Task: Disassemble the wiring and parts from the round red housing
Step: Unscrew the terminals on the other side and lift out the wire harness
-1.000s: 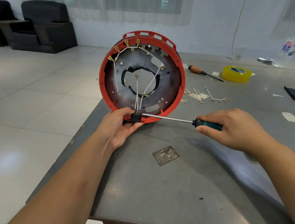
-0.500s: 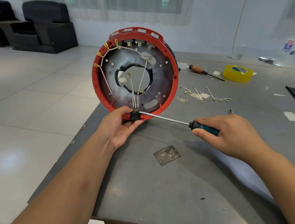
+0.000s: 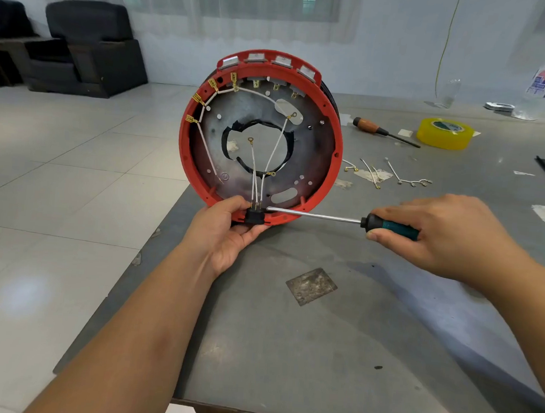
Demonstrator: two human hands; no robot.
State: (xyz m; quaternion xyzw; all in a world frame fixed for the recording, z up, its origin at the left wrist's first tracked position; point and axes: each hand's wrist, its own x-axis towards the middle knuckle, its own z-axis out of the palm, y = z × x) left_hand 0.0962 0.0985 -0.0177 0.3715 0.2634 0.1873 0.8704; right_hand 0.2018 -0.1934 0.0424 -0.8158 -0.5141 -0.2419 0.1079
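Two hands work at the bottom rim of the round red plastic housing (image 3: 336,152), which stands on edge on the grey metal table (image 3: 318,356). It has rolled back to the right since half a second ago. The left hand (image 3: 226,232) pinches the small black connector block (image 3: 254,217); the right hand (image 3: 451,235) grips the teal-handled screwdriver (image 3: 393,227), tip against the block. White wires (image 3: 270,160) remain attached, so the block looks unfreed.

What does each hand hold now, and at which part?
The left hand pinches the black connector block at the red housing bottom rim. The right hand holds the screwdriver by its teal handle.
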